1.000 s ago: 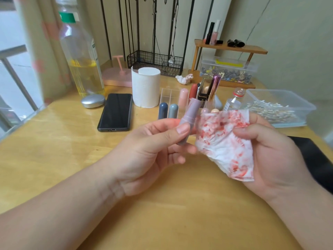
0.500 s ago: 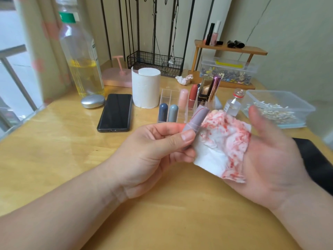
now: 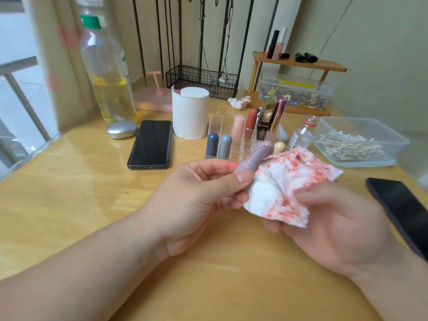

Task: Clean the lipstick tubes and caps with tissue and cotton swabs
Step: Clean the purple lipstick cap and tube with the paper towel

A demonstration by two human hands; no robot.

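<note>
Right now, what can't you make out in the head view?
All head view.
Blurred by motion: right hand; its grip on the tissue is unclear.
Hidden: lower end of the lilac lipstick tube, behind the left hand and tissue.
Cut off by the right edge: dark phone.
Too small: vial label.

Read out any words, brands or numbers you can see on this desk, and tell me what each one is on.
"ydby", roughly: vertical print on the black and gold box in the clear organizer; the letters are uncertain.
Green label on the tall bottle: blurred, unreadable.
Side label on the small glass vial: too small to read.
Nothing else legible.
</note>
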